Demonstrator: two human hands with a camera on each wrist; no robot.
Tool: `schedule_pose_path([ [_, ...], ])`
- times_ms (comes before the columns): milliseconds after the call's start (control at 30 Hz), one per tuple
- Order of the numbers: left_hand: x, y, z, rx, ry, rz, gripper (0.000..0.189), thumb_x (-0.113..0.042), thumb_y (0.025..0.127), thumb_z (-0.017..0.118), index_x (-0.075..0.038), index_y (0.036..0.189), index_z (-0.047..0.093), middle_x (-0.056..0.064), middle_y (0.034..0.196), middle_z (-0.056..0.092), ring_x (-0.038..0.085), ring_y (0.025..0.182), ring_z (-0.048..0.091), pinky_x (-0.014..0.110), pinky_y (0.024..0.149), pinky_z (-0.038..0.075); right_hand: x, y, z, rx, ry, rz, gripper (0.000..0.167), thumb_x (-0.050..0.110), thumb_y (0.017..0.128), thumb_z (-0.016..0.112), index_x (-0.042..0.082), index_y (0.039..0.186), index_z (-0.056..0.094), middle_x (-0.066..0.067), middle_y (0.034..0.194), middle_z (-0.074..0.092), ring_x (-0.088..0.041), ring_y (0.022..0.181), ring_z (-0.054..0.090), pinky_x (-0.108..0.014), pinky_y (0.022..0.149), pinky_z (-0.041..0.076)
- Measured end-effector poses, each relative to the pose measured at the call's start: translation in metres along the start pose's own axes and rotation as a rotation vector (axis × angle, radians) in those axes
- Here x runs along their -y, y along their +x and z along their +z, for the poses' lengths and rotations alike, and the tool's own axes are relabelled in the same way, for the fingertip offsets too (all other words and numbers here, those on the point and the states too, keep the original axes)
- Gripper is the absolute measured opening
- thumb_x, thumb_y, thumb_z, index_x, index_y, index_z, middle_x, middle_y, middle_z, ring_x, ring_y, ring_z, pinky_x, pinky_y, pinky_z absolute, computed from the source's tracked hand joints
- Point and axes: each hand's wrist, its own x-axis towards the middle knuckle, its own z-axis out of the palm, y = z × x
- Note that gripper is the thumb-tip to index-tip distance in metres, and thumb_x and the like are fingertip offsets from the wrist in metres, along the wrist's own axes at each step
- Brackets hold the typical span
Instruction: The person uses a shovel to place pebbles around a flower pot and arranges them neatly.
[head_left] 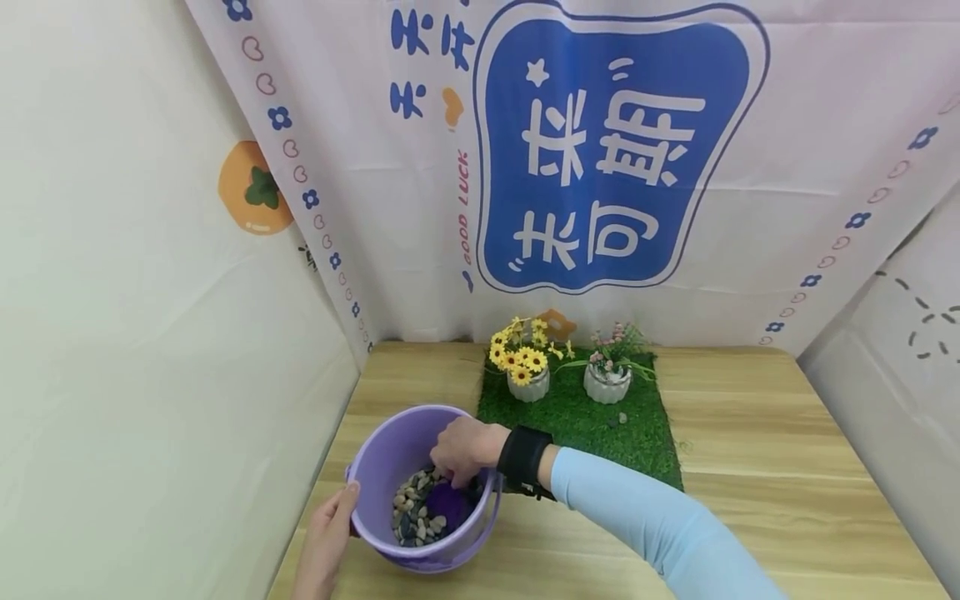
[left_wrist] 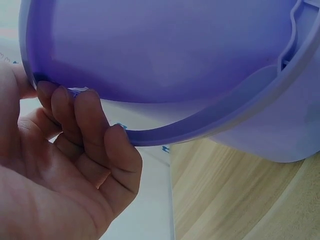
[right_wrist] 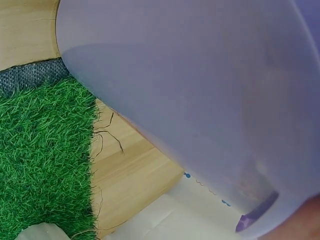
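A light purple bucket (head_left: 386, 454) stands tilted on the table's left side, with grey, black and cream pebbles (head_left: 408, 508) in it. At its left edge, my left hand (head_left: 327, 525) grips the bucket, the curled fingers (left_wrist: 90, 120) on a purple band at the rim in the left wrist view. My right hand (head_left: 467, 450) reaches in over the far right rim, fingers curled and pointing down. Below them a dark purple scoop (head_left: 447, 506) lies against the pebbles, its upper part hidden by the hand. In the right wrist view the bucket's outer wall (right_wrist: 175, 90) hides most of this hand.
Behind the bucket lies a green turf mat (head_left: 637, 442). On it stand a white pot of yellow flowers (head_left: 528, 385) and a white pot of pink flowers (head_left: 607, 385), with small stones (head_left: 618, 420) in front. The wooden table (head_left: 787, 500) extends right; printed cloth (head_left: 420, 208) hangs behind.
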Motion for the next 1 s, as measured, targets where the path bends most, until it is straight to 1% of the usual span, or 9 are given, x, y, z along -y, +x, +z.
schedule_pose_path([
  [133, 0.0, -0.001, -0.001, -0.001, 0.011, -0.003, 0.054, -0.047, 0.102, 0.045, 0.003, 0.109, 0.066, 0.009, 0.08, 0.071, 0.013, 0.069, 0.061, 0.028, 0.075, 0.044, 0.0, 0.0, -0.001, -0.006, 0.014, -0.007, 0.046, 0.037, 0.081, 0.074, 0.026, 0.05, 0.042, 0.014, 0.052, 0.036, -0.006, 0.052, 0.03, -0.023, 0.05, 0.026],
  [200, -0.001, -0.001, -0.001, -0.006, 0.011, -0.008, 0.054, -0.047, 0.102, 0.046, 0.003, 0.108, 0.066, 0.008, 0.079, 0.071, 0.013, 0.068, 0.062, 0.029, 0.075, 0.044, 0.0, -0.001, -0.002, -0.007, 0.041, -0.02, 0.044, 0.04, 0.083, 0.073, 0.027, 0.051, 0.045, 0.015, 0.053, 0.038, -0.006, 0.052, 0.031, -0.022, 0.051, 0.026],
  [267, -0.002, -0.001, -0.001, -0.008, 0.014, -0.009, 0.054, -0.047, 0.102, 0.046, 0.002, 0.108, 0.066, 0.008, 0.079, 0.07, 0.013, 0.069, 0.062, 0.03, 0.076, 0.045, -0.001, -0.001, -0.002, -0.016, 0.069, -0.035, 0.038, 0.042, 0.084, 0.072, 0.029, 0.054, 0.053, 0.016, 0.055, 0.044, -0.005, 0.053, 0.035, -0.022, 0.051, 0.028],
  [367, -0.001, -0.001, -0.002, -0.003, 0.023, -0.009, 0.056, -0.049, 0.102, 0.045, 0.001, 0.111, 0.066, 0.008, 0.081, 0.071, 0.014, 0.07, 0.062, 0.031, 0.077, 0.044, -0.001, -0.001, -0.002, -0.024, 0.105, -0.046, 0.027, 0.045, 0.085, 0.071, 0.034, 0.061, 0.065, 0.019, 0.06, 0.054, -0.003, 0.055, 0.043, -0.021, 0.051, 0.032],
  [500, 0.002, -0.001, -0.002, 0.003, 0.025, -0.013, 0.056, -0.05, 0.102, 0.043, 0.001, 0.112, 0.065, 0.01, 0.084, 0.072, 0.014, 0.072, 0.062, 0.031, 0.077, 0.044, 0.0, -0.001, 0.0, -0.039, 0.118, -0.043, 0.024, 0.045, 0.084, 0.072, 0.035, 0.063, 0.067, 0.02, 0.061, 0.057, -0.003, 0.055, 0.045, -0.021, 0.052, 0.034],
  [733, 0.002, -0.002, -0.001, 0.008, 0.019, -0.02, 0.056, -0.05, 0.102, 0.043, 0.0, 0.115, 0.065, 0.01, 0.084, 0.072, 0.015, 0.072, 0.063, 0.03, 0.077, 0.043, 0.0, -0.004, 0.0, -0.047, 0.132, -0.054, 0.024, 0.045, 0.087, 0.069, 0.036, 0.064, 0.07, 0.021, 0.064, 0.059, -0.004, 0.056, 0.049, -0.021, 0.054, 0.035],
  [900, 0.002, -0.002, 0.0, 0.003, 0.014, -0.014, 0.056, -0.049, 0.102, 0.043, 0.001, 0.112, 0.065, 0.01, 0.082, 0.072, 0.015, 0.07, 0.063, 0.028, 0.077, 0.043, 0.001, -0.01, -0.001, -0.068, 0.133, -0.064, 0.025, 0.044, 0.088, 0.068, 0.035, 0.065, 0.07, 0.021, 0.066, 0.06, -0.004, 0.057, 0.05, -0.022, 0.054, 0.035],
  [1000, 0.0, -0.001, 0.0, -0.001, 0.014, -0.017, 0.056, -0.05, 0.102, 0.043, 0.001, 0.112, 0.065, 0.009, 0.083, 0.072, 0.014, 0.071, 0.062, 0.028, 0.077, 0.043, 0.001, -0.012, -0.003, -0.082, 0.13, -0.075, 0.023, 0.044, 0.089, 0.068, 0.035, 0.068, 0.071, 0.022, 0.067, 0.062, -0.003, 0.057, 0.051, -0.021, 0.055, 0.036],
])
